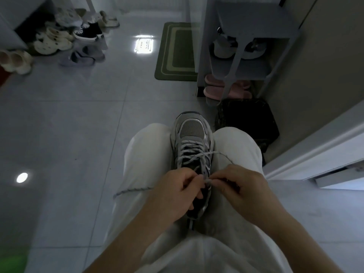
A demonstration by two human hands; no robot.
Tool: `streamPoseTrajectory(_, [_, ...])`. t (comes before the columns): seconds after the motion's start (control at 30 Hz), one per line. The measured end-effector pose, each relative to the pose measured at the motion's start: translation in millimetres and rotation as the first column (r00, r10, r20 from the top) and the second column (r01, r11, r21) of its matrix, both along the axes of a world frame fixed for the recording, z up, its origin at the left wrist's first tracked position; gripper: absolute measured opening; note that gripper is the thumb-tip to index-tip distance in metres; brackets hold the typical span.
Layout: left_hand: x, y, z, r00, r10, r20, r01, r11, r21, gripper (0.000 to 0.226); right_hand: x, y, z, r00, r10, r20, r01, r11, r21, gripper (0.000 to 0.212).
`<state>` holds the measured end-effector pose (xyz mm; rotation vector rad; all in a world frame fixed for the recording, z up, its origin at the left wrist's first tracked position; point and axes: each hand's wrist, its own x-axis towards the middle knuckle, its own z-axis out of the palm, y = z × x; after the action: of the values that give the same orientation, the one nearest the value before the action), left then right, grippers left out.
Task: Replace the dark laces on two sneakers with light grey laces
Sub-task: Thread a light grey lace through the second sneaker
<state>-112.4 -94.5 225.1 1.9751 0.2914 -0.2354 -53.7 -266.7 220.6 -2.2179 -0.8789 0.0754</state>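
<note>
1. Lacing is under way on one sneaker (pixel 192 133), which sits wedged between the thighs at the front edge of the lap, toe pointing away from the person.
2. A light grey lace (pixel 194 149) crosses the lower and middle eyelets in several rows. No dark lace shows on this sneaker.
3. The top eyelets, nearest the hands, appear not yet threaded. This is a judgement, since the hands cover part of them.
4. Left hand (pixel 173 192): fingers curled, thumb and forefinger pinching the lace at the sneaker's upper left edge. One loose end trails left across the left thigh (pixel 137 154).
5. Right hand (pixel 242 186): fingertips pressed together, pinching the lace tip at the upper right edge. Another strand runs over the right thigh.
6. Assessment: this sneaker is close to finished. The last eyelets and the tying remain.
7. The second sneaker cannot be identified in view, so its state is unknown.
</note>
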Motion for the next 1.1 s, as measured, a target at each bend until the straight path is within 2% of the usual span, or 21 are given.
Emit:
streamPoseTrajectory(0.07, [-2.0,-0.4,-0.9,1.0,0.022,-0.019,-0.021,0.998,0.059,0.019,4.1,-2.3,-1.9,0.996,-0.087,-0.007,0.087,0.996,-0.03,0.008])
streamPoseTrajectory(0.13, [-2.9,-2.5,-1.7,1.0,-0.004,-0.014,0.007,0.982,0.188,0.014,6.8,-2.4,-5.2,0.99,-0.142,-0.005,0.142,0.988,-0.057,0.003])
streamPoseTrajectory(0.2, [-1.2,-5.3,0.7,0.999,-0.042,0.007,0.038,0.956,0.289,0.022,7.8,-0.4,-8.5,0.985,-0.174,0.004,0.174,0.983,-0.058,0.004])
streamPoseTrajectory(0.27, [1.8,-7.7,2.8,0.998,-0.07,-0.002,0.068,0.957,0.283,0.026,7.4,2.1,-11.3,0.984,-0.179,0.003,0.179,0.983,-0.053,0.012])
streamPoseTrajectory(0.4, [7.9,-11.2,1.3,0.997,-0.08,-0.014,0.081,0.951,0.297,0.02,7.2,3.5,-9.9,0.981,-0.196,-0.015,0.195,0.98,-0.032,0.022])
streamPoseTrajectory(0.6, [11.2,-11.4,-4.1,0.999,-0.046,-0.003,0.045,0.951,0.307,0.019,9.6,2.3,-9.5,0.969,-0.246,-0.021,0.245,0.967,-0.064,0.012])
streamPoseTrajectory(0.8, [12.0,-9.8,-2.8,0.998,-0.064,0.013,0.057,0.949,0.31,0.024,9.7,9.4,-7.7,0.973,-0.214,-0.091,0.217,0.976,0.025,0.009])
streamPoseTrajectory(0.9, [12.1,-9.9,-1.1,0.998,-0.067,0.022,0.056,0.946,0.318,0.025,9.6,13.0,-8.7,0.974,-0.194,-0.114,0.197,0.98,0.021,0.011])
streamPoseTrajectory(1.1, [14.5,-8.3,-5.0,0.992,-0.099,0.076,0.057,0.904,0.423,0.011,13.5,16.9,-14.1,0.975,-0.202,-0.097,0.2,0.979,-0.021,0.007])
